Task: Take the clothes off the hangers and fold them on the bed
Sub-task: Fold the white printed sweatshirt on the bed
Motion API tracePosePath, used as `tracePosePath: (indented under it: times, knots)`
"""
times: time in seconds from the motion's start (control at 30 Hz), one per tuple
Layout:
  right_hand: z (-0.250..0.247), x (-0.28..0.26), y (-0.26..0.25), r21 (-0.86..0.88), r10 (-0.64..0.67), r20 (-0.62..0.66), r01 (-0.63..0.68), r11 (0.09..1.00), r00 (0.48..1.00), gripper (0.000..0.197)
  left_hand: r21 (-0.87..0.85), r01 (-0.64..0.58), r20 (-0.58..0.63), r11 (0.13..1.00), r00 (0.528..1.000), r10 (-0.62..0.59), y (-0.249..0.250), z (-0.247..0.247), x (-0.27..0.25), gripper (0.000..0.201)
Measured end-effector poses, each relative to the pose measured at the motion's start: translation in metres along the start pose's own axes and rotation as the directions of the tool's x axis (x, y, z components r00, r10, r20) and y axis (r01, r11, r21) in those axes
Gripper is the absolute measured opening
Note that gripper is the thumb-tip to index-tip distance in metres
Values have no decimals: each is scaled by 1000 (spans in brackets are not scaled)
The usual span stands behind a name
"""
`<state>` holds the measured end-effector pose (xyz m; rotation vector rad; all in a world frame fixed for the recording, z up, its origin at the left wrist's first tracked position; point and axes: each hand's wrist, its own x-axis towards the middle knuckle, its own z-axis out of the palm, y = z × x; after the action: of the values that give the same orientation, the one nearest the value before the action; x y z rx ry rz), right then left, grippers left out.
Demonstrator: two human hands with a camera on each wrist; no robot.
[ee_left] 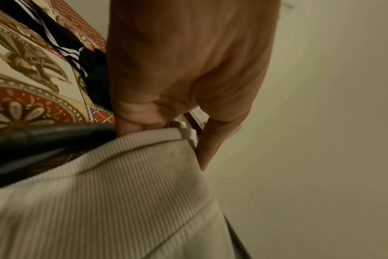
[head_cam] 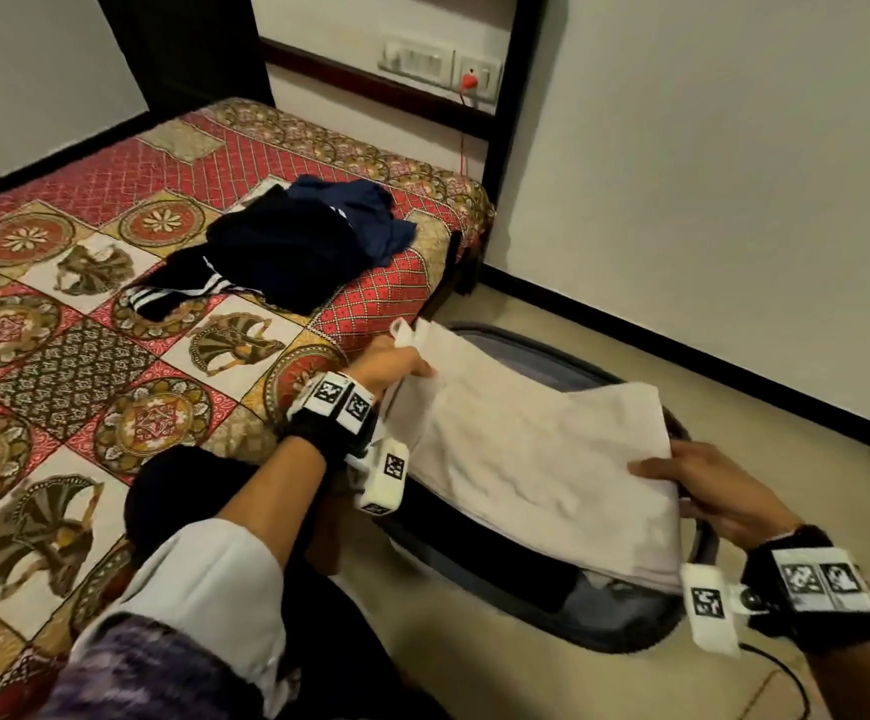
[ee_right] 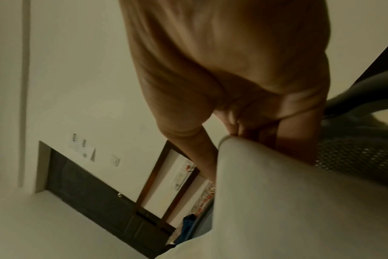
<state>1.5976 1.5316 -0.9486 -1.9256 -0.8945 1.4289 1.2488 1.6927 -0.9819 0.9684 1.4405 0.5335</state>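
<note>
Fingers [ee_left: 131, 122] of both hands pinch the folded cream garment [head_cam: 526, 454] over an open suitcase [head_cam: 552, 610]; dark clothes [head_cam: 287, 252] sit unfolded on the bed [head_cam: 58, 356].

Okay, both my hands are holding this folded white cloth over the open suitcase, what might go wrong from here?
1. The white cloth is held only at its two ends by the left hand and right hand, so its loose layers may sag and unfold.
2. It hangs over the suitcase, off the bed; a slip would likely drop it there.
</note>
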Motion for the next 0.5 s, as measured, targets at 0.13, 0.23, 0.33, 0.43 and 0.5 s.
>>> tracePosePath:
  times: [0.13, 0.23, 0.33, 0.43, 0.5]
  knots:
    - [-8, 21, 36, -23, 137, -7, -137, 990, 990, 28, 199, 98, 10, 975, 995, -102, -38, 35, 49, 72]
    - [-1, 41, 47, -23, 175, -16, -175, 984, 984, 28, 362, 192, -30, 912, 981, -194, -55, 53, 72, 91]
    - [15, 68, 59, -21, 244, -66, -245, 969, 968, 28, 535, 208, -62, 819, 976, -207, -69, 63, 103, 88]
    - [37, 93, 78, -41, 347, -90, -352, 935, 933, 34, 519, 241, -113, 820, 970, -214, -75, 70, 109, 80]
    - [51, 104, 88, -108, 427, -92, -435, 894, 900, 39, 512, 232, -137, 827, 973, -187, -83, 74, 119, 73]
